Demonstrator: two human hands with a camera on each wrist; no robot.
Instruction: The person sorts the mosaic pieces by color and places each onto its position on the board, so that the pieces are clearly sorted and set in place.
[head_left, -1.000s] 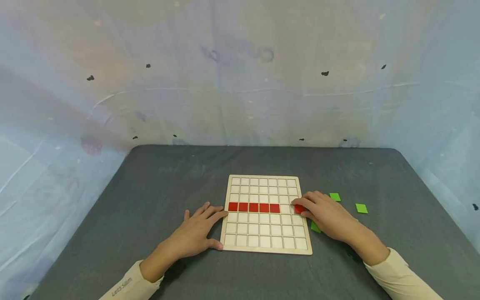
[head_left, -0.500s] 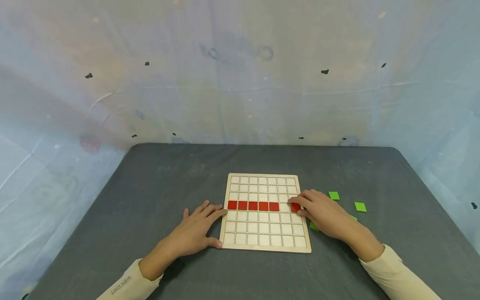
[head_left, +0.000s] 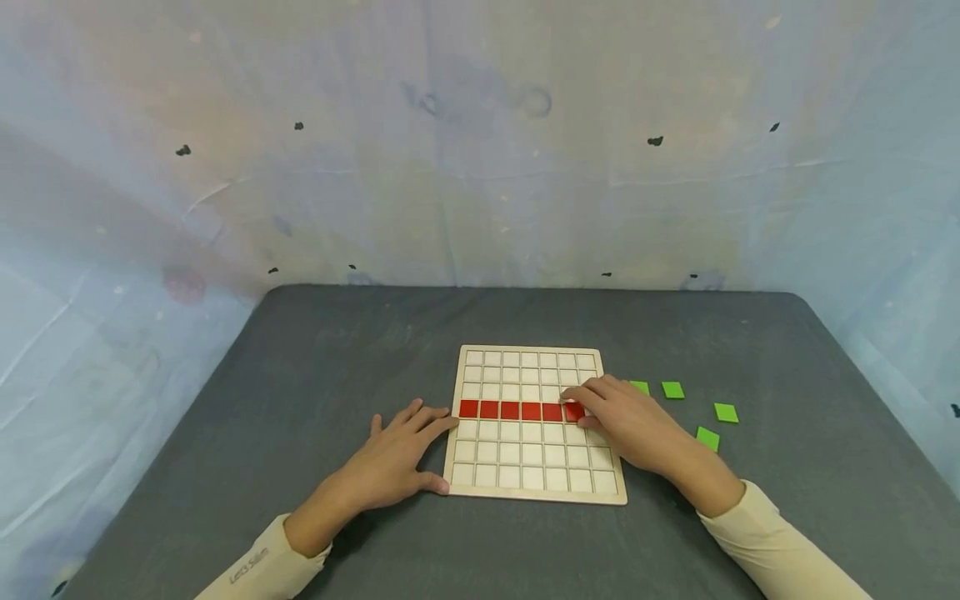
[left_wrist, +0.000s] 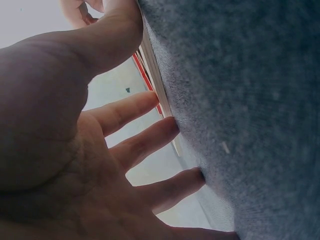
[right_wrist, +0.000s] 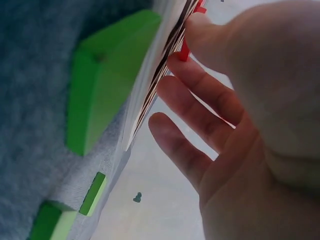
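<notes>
A pale wooden grid board (head_left: 517, 493) lies flat on the table, with several red square tiles (head_left: 509, 410) side by side along its middle row. My right hand (head_left: 632, 423) reaches over the board's right edge and pinches another red tile (head_left: 573, 412) between thumb and fingers, at the right end of that row. In the right wrist view this tile (right_wrist: 184, 51) shows at the fingertips. My left hand (head_left: 388, 460) is spread on the table, its thumb and a fingertip touching the board's left edge. The right hand hides some cells at the board's right side.
Several green square tiles (head_left: 672, 390) lie scattered on the dark grey table (head_left: 337, 350) to the right of the board, close to the right forearm. A light patterned cloth (head_left: 480, 167) hangs behind the table and along its sides.
My right hand has moved left along the middle row with the red tile, from the board's right edge to beside the other red tiles. The left hand stays at the board's edge.
</notes>
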